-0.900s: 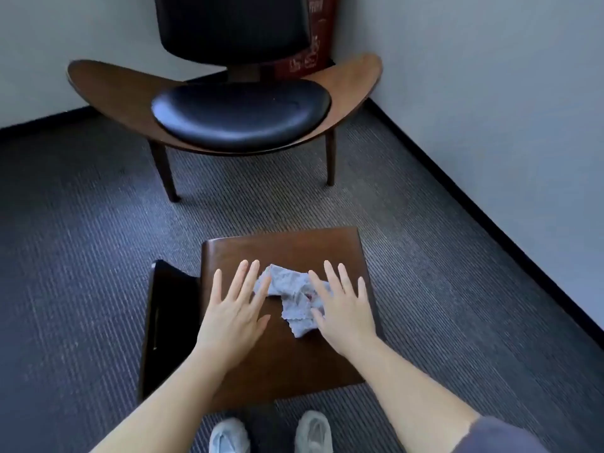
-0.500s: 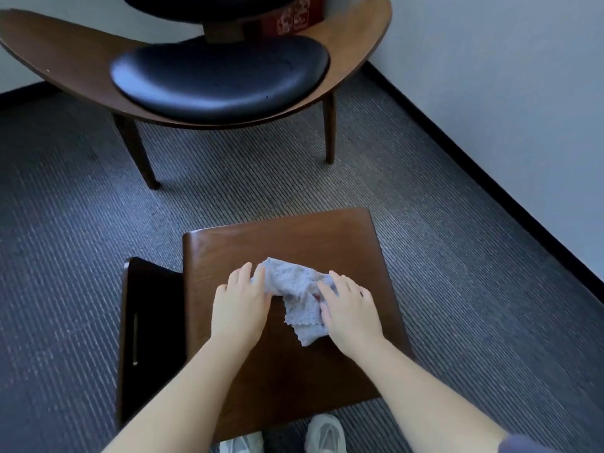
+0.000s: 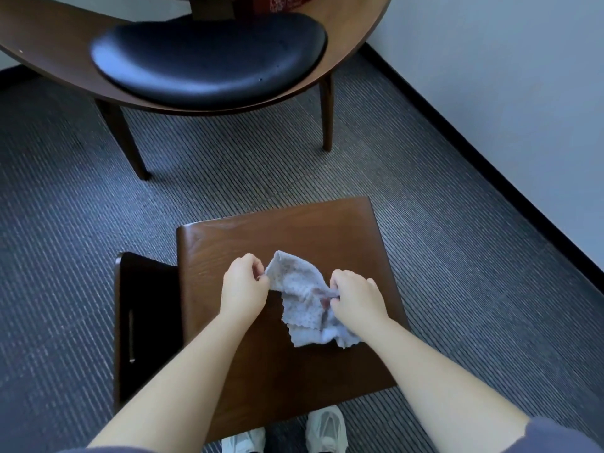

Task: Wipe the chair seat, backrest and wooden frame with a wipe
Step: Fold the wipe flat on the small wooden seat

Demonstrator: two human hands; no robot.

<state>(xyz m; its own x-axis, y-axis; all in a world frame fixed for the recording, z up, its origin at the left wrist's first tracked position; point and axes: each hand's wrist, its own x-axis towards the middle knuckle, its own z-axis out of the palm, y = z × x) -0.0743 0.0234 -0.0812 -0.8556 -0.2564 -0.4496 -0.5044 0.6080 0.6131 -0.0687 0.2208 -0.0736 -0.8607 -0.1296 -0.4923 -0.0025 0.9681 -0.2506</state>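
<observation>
wipe: the crumpled pale grey textured wipe (image 3: 302, 299) is stretched between both hands above the square brown wooden tabletop (image 3: 294, 230); its scalloped lower edge hangs by the right wrist, and i cannot tell whether it touches the wood.
left hand: the left hand (image 3: 243, 284) has its fingers curled, pinching the wipe's upper left corner.
right hand: the right hand (image 3: 354, 294) has its fingers curled, pinching a bunched fold on the wipe's right side.
hidden: both hands' fingertips are tucked under the knuckles; the right forearm covers the wipe's lower right corner; a reddish patch on the wipe is too blurred to identify.
cut off: the chair is cropped at the top edge; the oval black padded seat (image 3: 209, 57) and curved brown wooden frame (image 3: 356, 37) show.
around: a dark slotted side panel (image 3: 143, 322) drops from the tabletop's left edge; white shoes (image 3: 327, 426) peek out below its near edge; a pale wall (image 3: 523, 93) runs along the right.
in the way: a strip of dark ribbed carpet (image 3: 457, 223) lies between tabletop and chair.
</observation>
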